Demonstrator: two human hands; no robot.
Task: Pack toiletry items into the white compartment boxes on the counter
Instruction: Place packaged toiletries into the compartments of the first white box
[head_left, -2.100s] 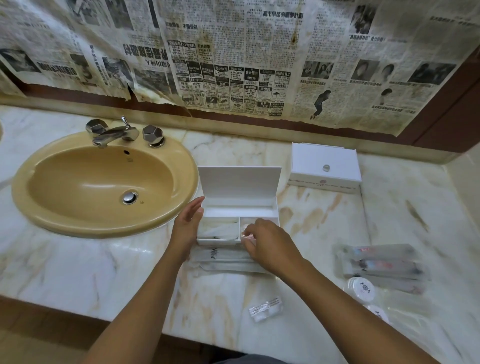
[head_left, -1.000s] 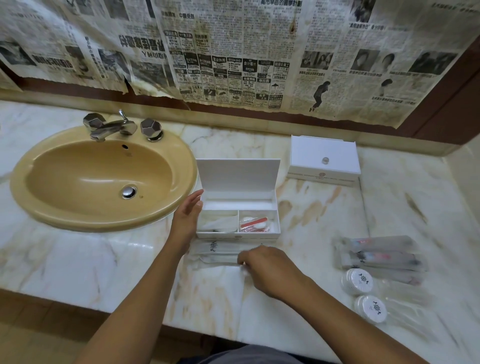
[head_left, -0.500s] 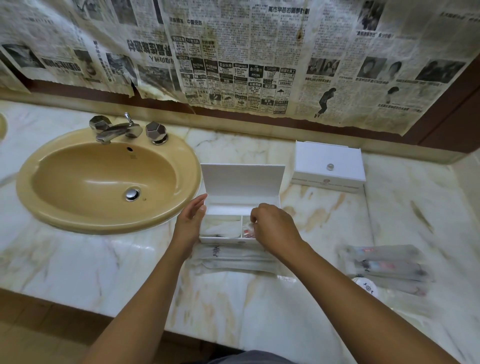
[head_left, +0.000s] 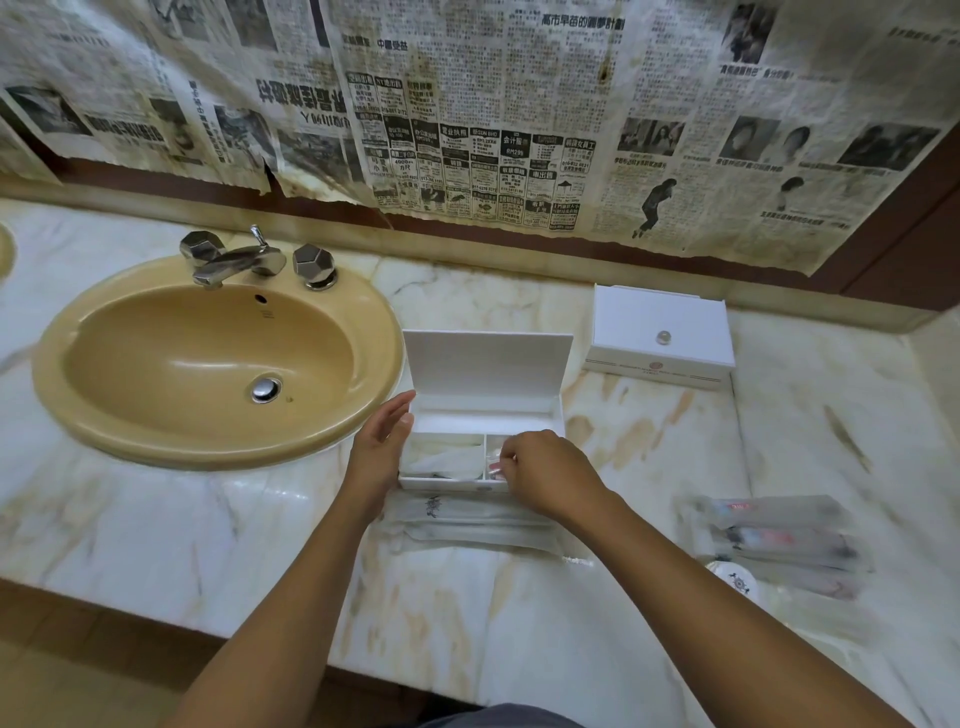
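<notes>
Yellowed newspaper (head_left: 493, 119) covered the wall above my marble counter (head_left: 156, 530); a tan sink (head_left: 208, 364) with chrome faucet (head_left: 234, 260) sat at my left.

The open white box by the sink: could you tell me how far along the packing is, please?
Done: the open box's front-left compartment holds a clear packet. In hand: the left hand steadies the box's side while the right hand sets a small item into the front-right compartment. Left: wrapped packets before the box, more sachets at right, the long rear compartment, and the shut second box.
</notes>
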